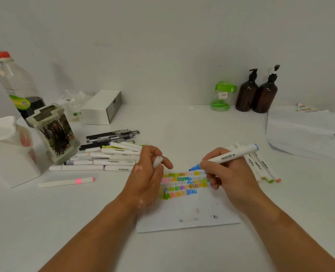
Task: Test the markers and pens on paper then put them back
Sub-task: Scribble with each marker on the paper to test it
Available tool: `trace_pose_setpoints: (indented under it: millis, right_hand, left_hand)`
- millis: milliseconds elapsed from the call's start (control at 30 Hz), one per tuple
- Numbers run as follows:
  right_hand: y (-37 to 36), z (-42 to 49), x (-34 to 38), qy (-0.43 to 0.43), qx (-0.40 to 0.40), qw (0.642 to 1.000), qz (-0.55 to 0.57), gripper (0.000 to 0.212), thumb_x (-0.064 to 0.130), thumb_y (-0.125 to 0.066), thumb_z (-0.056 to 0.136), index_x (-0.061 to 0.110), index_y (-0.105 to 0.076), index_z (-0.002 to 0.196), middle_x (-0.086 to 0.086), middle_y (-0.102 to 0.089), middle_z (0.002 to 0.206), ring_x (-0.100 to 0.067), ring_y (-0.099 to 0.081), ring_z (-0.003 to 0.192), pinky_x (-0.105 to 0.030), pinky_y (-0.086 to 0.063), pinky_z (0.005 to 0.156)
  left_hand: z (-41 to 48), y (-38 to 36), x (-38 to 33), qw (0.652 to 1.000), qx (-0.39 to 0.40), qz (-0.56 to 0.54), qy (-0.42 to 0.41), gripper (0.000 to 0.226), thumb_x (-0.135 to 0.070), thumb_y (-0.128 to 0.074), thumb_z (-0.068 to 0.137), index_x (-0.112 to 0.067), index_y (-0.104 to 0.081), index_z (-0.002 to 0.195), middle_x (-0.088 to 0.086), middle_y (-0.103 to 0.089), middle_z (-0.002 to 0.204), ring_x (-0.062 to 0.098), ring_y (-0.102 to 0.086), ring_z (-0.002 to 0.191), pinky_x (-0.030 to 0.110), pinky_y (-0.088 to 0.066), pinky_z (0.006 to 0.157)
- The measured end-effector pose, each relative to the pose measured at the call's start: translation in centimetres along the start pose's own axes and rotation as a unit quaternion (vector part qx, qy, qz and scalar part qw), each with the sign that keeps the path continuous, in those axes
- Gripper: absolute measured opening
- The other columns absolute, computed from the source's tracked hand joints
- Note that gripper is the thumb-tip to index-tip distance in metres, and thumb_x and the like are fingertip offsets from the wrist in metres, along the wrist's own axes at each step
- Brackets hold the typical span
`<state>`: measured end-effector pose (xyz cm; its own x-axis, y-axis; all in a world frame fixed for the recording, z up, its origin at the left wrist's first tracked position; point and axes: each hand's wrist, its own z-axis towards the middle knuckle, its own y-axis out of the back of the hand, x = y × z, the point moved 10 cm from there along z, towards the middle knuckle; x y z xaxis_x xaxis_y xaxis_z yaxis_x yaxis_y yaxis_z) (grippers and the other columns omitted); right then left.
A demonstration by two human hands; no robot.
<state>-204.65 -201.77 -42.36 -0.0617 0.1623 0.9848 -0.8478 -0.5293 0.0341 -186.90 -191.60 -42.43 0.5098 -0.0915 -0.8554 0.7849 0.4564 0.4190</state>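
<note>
My right hand [227, 175] grips an uncapped blue marker [231, 155], its blue tip pointing left just above the paper [190, 214]. Rows of coloured scribbles [184, 185] cover the sheet's upper part. My left hand [147, 177] holds the marker's white cap [157, 161] between its curled fingers, over the paper's left edge. A pile of white markers [111, 158] and black pens [111, 135] lies left of that hand. Several more markers [261, 167] lie behind my right hand. A lone pink-banded marker [66, 182] rests at the front left.
A decorated pen holder [54, 132] and a white container [7, 154] stand at the left, with a red-capped bottle [17, 83] and a white box [101, 107] behind. A green jar [222, 96] and two brown pump bottles [257, 93] line the wall. Stacked papers [304, 130] lie right.
</note>
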Motion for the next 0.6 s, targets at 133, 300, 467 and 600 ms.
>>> trace_pose_setpoints:
  millis: [133, 300, 467, 600]
  right_hand:
    - [0.4, -0.5, -2.2, -0.014, -0.032, 0.995, 0.089, 0.012, 0.025, -0.074, 0.071, 0.015, -0.07, 0.076, -0.01, -0.057, 0.06, -0.019, -0.051, 0.052, -0.027, -0.044, 0.045]
    - [1.0, -0.9, -2.5, -0.011, -0.056, 0.992, 0.112, 0.009, 0.028, -0.074, 0.071, 0.02, -0.07, 0.072, -0.012, -0.061, 0.061, -0.019, -0.055, 0.051, -0.027, -0.045, 0.044]
    - [0.7, -1.0, -2.2, -0.004, -0.039, 0.991, 0.127, 0.015, 0.033, -0.076, 0.069, 0.02, -0.071, 0.074, -0.01, -0.063, 0.063, -0.019, -0.056, 0.053, -0.026, -0.043, 0.044]
    - [0.3, -1.0, -2.2, -0.003, -0.029, 0.992, 0.126, 0.004, 0.022, -0.073, 0.079, 0.02, -0.071, 0.076, -0.011, -0.065, 0.066, -0.018, -0.057, 0.055, -0.025, -0.044, 0.044]
  left_hand:
    - [0.0, -0.8, 0.3, 1.0, 0.011, -0.023, -0.005, 0.021, -0.013, -0.047, 0.103, -0.029, -0.035, 0.11, -0.025, -0.069, 0.113, -0.009, -0.057, 0.109, 0.006, -0.048, 0.073]
    - [-0.1, -2.0, 0.4, 0.999, 0.043, -0.002, -0.014, 0.014, -0.022, -0.058, 0.099, -0.035, -0.056, 0.102, -0.024, -0.069, 0.101, -0.007, -0.062, 0.099, 0.005, -0.046, 0.069]
    - [-0.2, -1.5, 0.4, 0.999, 0.024, 0.019, -0.016, 0.023, -0.024, -0.069, 0.092, -0.043, -0.063, 0.104, -0.028, -0.063, 0.097, -0.002, -0.06, 0.081, 0.009, -0.046, 0.061]
    - [-0.3, -1.5, -0.3, 0.999, 0.026, 0.021, -0.032, 0.022, -0.023, -0.073, 0.089, -0.039, -0.06, 0.097, -0.029, -0.063, 0.097, 0.0, -0.059, 0.079, 0.011, -0.046, 0.059]
